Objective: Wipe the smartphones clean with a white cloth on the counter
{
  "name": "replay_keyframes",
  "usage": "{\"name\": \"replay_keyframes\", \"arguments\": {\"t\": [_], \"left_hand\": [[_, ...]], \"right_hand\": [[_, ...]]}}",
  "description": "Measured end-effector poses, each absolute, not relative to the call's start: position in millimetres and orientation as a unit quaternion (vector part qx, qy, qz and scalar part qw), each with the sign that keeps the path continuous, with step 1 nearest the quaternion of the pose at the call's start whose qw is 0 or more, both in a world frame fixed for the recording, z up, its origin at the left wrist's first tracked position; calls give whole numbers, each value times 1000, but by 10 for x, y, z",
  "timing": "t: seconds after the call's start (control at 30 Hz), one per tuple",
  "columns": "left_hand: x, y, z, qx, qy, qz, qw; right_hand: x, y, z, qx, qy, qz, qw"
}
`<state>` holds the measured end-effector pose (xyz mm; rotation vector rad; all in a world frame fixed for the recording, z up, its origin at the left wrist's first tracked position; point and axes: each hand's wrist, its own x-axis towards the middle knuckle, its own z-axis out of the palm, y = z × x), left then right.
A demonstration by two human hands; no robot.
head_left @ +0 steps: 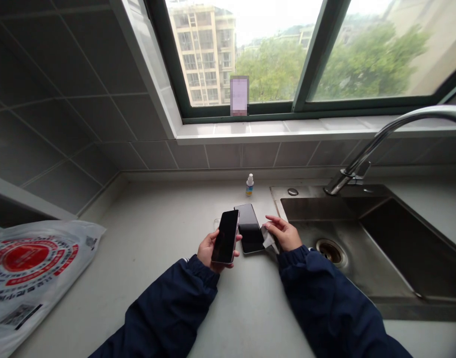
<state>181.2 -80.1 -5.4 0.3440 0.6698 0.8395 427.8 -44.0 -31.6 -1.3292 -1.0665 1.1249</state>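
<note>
My left hand (209, 251) is closed around a black smartphone (225, 235), held upright above the grey counter with its dark screen facing me. A second black phone (249, 227) lies flat on the counter just right of it. My right hand (284, 232) is closed on a small white cloth (268, 238), which rests at the right edge of the lying phone. Both arms wear dark blue sleeves.
A small white spray bottle (249, 184) stands behind the phones. The steel sink (384, 248) and its curved tap (365, 154) lie to the right. A white plastic bag with red print (30, 268) lies at the left. Grey tiled walls and a window stand behind the counter.
</note>
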Motion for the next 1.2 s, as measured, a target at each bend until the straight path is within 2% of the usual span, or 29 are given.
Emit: {"name": "replay_keyframes", "arguments": {"t": [0.23, 0.4, 0.53, 0.57, 0.63, 0.67, 0.73, 0.8, 1.0, 1.2], "left_hand": [[1906, -877, -1, 157, 240, 400, 870], [1955, -902, -38, 189, 230, 384, 874], [1968, -921, -88, 208, 217, 374, 877], [1971, -924, -94, 208, 219, 370, 879], [1979, -929, -93, 198, 233, 377, 874], [1986, -931, -85, 191, 241, 387, 869], [2001, -933, -66, 181, 252, 412, 857], [2013, -936, -57, 180, 255, 429, 847], [2001, -948, -138, 195, 278, 384, 859], [1979, -936, -138, 236, 268, 340, 870]], "right_hand": [[4275, -466, -221, -496, -349, 560, 564], [4216, -519, -147, -489, -332, 529, 609], [4054, -707, -72, -471, -390, 488, 623], [4000, -771, -68, -457, -438, 484, 604], [3893, -889, -87, -395, -677, 390, 483], [3848, -936, -107, -353, -747, 333, 455], [3785, -996, -142, -299, -829, 233, 411], [3763, -1022, -145, -286, -851, 183, 400], [3790, -1043, -18, -274, -828, 216, 438], [3771, -1014, -42, -321, -774, 183, 515]]}}
